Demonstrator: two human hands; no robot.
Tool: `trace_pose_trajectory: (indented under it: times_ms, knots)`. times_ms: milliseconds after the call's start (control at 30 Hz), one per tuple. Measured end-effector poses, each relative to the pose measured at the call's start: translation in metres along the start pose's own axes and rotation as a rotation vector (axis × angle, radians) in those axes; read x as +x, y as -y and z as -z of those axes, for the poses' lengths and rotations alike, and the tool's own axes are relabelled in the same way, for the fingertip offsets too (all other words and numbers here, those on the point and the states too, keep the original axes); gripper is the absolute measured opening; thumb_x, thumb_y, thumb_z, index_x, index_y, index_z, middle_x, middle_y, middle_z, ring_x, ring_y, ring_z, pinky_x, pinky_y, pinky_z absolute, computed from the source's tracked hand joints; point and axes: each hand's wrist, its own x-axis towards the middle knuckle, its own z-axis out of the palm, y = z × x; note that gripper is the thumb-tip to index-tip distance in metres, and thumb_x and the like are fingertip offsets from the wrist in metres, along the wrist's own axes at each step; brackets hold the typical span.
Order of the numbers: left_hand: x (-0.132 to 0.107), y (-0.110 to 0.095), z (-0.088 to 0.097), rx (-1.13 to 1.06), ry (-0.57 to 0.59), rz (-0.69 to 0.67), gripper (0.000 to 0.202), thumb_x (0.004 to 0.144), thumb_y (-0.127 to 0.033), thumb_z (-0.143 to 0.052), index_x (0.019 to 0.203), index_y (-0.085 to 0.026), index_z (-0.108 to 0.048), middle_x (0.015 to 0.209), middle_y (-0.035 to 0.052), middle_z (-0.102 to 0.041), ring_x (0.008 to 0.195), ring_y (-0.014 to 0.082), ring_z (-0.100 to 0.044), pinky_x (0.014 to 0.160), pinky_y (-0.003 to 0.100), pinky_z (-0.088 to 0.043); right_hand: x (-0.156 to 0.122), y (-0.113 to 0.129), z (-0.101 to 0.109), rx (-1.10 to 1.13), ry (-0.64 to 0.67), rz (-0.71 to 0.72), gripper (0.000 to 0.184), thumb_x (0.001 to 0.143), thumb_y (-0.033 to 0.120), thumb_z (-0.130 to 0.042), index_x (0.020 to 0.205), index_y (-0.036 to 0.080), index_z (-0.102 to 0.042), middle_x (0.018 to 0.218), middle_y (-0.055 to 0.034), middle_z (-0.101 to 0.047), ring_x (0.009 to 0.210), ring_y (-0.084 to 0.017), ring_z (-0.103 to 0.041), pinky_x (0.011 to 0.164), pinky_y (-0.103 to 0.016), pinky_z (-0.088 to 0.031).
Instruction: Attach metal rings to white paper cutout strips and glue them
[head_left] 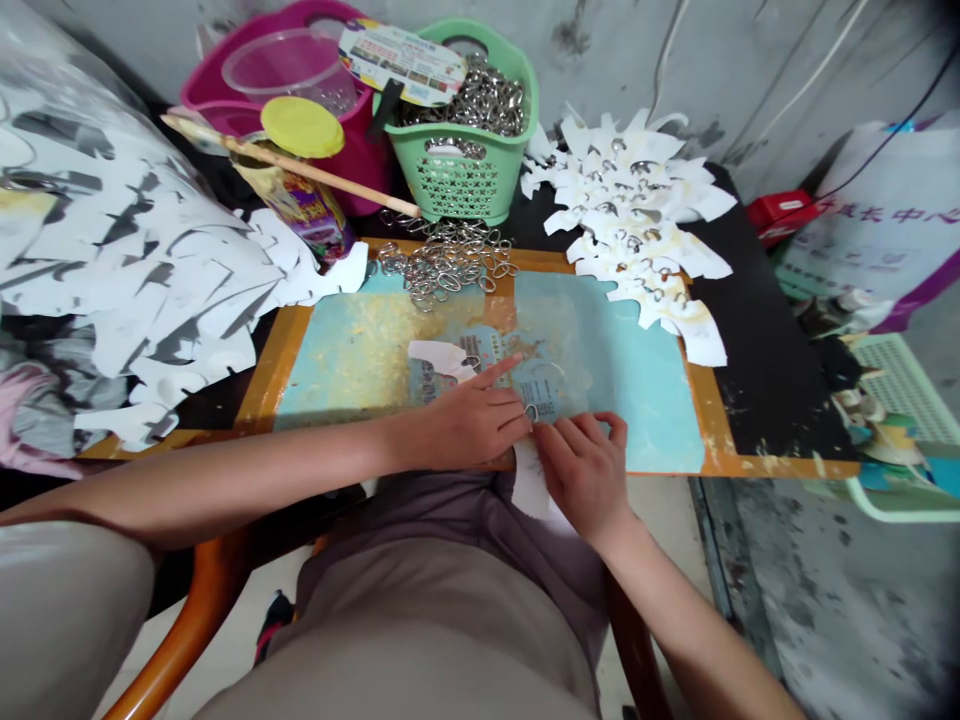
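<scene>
Taupe shirt [405, 640] of the seated person nearest the camera, filling the lower middle; curved, varnished chair arm [176, 630] at lower left.

Pose: left forearm crosses the near edge of the worktop [765, 395] almost level. Left hand [472, 425] is palm down, index finger extended forward, other fingers curled, thumb hidden. Right forearm rises from lower right; right hand [585, 465] has fingers bent inward, tips close to those of the left.

Grip: right closed on the white cutout [531, 485], which hangs over the front edge above the lap, partly covered by that hand. Small metal ring [530, 411] lies between both sets of fingertips; whether the left pinches it, cannot tell.

Surroundings: second cutout [435, 355] flat just beyond the left hand. Ring pile [450, 262] at the rear middle, before a green basket [457, 185] heaped with more rings. Wooden stick [292, 168] slants across a purple packet [311, 215], its lower end by the basket's foot. Loose cutouts [202, 260] crowd the left; an overlapping stack [645, 220] occupies the right rear.

Materials: turquoise sheet [637, 400] smeared with yellowish residue, edged in orange-brown tape; cutouts matt, with notched, scalloped outlines; rings shiny, oval; basket perforated plastic.
</scene>
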Motion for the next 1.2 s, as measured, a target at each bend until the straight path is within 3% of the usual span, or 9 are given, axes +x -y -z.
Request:
trace_pose_trajectory:
  times_ms: [200, 333, 567, 667, 767, 867, 933, 1067, 1200]
  knots:
    - [-0.011, -0.006, 0.006, -0.103, 0.02, 0.014, 0.013, 0.096, -0.018, -0.052, 0.1, -0.015, -0.065, 0.094, 0.0061, -0.071, 0.097, 0.0175, -0.066, 0.121, 0.051, -0.026, -0.015, -0.009, -0.004, 0.053, 0.046, 0.031, 0.02, 0.098, 0.016, -0.049, 0.11, 0.026, -0.063, 0.086, -0.0008, -0.071, 0.09, -0.021, -0.057, 0.1, -0.048, -0.024]
    - [-0.014, -0.011, 0.007, -0.132, 0.015, 0.041, 0.027, 0.096, -0.032, -0.055, 0.112, -0.012, -0.064, 0.101, 0.0095, -0.072, 0.103, 0.0226, -0.066, 0.119, 0.055, -0.025, -0.016, -0.009, 0.002, 0.176, 0.059, -0.022, 0.019, 0.098, 0.024, -0.049, 0.111, 0.023, -0.063, 0.091, -0.0032, -0.07, 0.093, -0.022, -0.056, 0.101, -0.046, -0.027]
    - [-0.016, -0.013, 0.008, -0.109, 0.069, 0.051, 0.022, 0.096, -0.029, -0.052, 0.105, -0.017, -0.068, 0.104, 0.0086, -0.071, 0.109, 0.0222, -0.063, 0.121, 0.058, -0.013, -0.017, -0.005, 0.008, 0.169, 0.105, 0.033, 0.028, 0.097, 0.028, -0.053, 0.122, 0.024, -0.064, 0.114, -0.0053, -0.071, 0.099, -0.025, -0.055, 0.102, -0.051, -0.027]
    - [-0.015, -0.014, 0.01, -0.128, 0.105, 0.079, 0.019, 0.097, -0.026, -0.051, 0.103, -0.019, -0.068, 0.105, 0.0073, -0.071, 0.117, 0.0222, -0.059, 0.122, 0.059, -0.008, -0.014, -0.006, 0.011, 0.167, 0.117, 0.033, 0.023, 0.097, 0.031, -0.054, 0.114, 0.023, -0.067, 0.109, -0.0056, -0.072, 0.098, -0.026, -0.057, 0.1, -0.054, -0.028]
    - [-0.015, -0.018, 0.012, -0.133, 0.108, 0.121, 0.022, 0.098, -0.027, -0.048, 0.105, -0.018, -0.068, 0.11, 0.0096, -0.068, 0.124, 0.0243, -0.053, 0.12, 0.062, -0.004, -0.009, -0.016, 0.016, 0.396, 0.075, -0.087, 0.021, 0.099, 0.031, -0.048, 0.102, 0.024, -0.068, 0.091, -0.0039, -0.072, 0.087, -0.022, -0.061, 0.091, -0.045, -0.041]
    - [-0.016, -0.024, 0.011, -0.119, 0.062, 0.204, 0.023, 0.097, -0.029, -0.05, 0.106, -0.018, -0.068, 0.12, 0.0136, -0.062, 0.128, 0.0284, -0.048, 0.118, 0.066, -0.006, -0.003, -0.024, 0.018, 0.555, -0.182, -0.411, 0.026, 0.1, 0.032, -0.043, 0.108, 0.022, -0.066, 0.089, -0.0049, -0.067, 0.076, -0.017, -0.062, 0.072, -0.034, -0.049]
    - [-0.018, -0.027, 0.01, -0.104, 0.034, 0.256, 0.023, 0.095, -0.03, -0.053, 0.109, -0.019, -0.068, 0.124, 0.0155, -0.058, 0.129, 0.0312, -0.046, 0.117, 0.068, -0.008, 0.002, -0.022, 0.015, 0.509, -0.256, -0.48, 0.026, 0.095, 0.036, -0.052, 0.11, 0.02, -0.066, 0.098, -0.0082, -0.064, 0.078, -0.018, -0.061, 0.07, -0.033, -0.05]
    - [-0.027, -0.033, 0.011, -0.136, -0.009, 0.347, 0.027, 0.091, -0.028, -0.059, 0.116, -0.025, -0.067, 0.124, 0.0131, -0.057, 0.128, 0.0335, -0.045, 0.114, 0.071, -0.011, 0.01, -0.004, 0.006, 0.478, -0.05, -0.314, 0.013, 0.087, 0.032, -0.063, 0.087, 0.02, -0.069, 0.089, -0.0077, -0.064, 0.088, -0.023, -0.057, 0.079, -0.038, -0.047]
    - [-0.041, -0.056, 0.022, -0.304, -0.348, 0.606, 0.028, 0.086, -0.023, -0.064, 0.114, -0.025, -0.065, 0.103, 0.0071, -0.063, 0.099, 0.0233, -0.06, 0.103, 0.053, -0.04, 0.012, 0.007, 0.011, 0.864, 0.027, -0.532, 0.018, 0.088, 0.035, -0.064, 0.078, 0.02, -0.063, 0.07, -0.0017, -0.063, 0.068, -0.016, -0.055, 0.064, -0.029, -0.045]
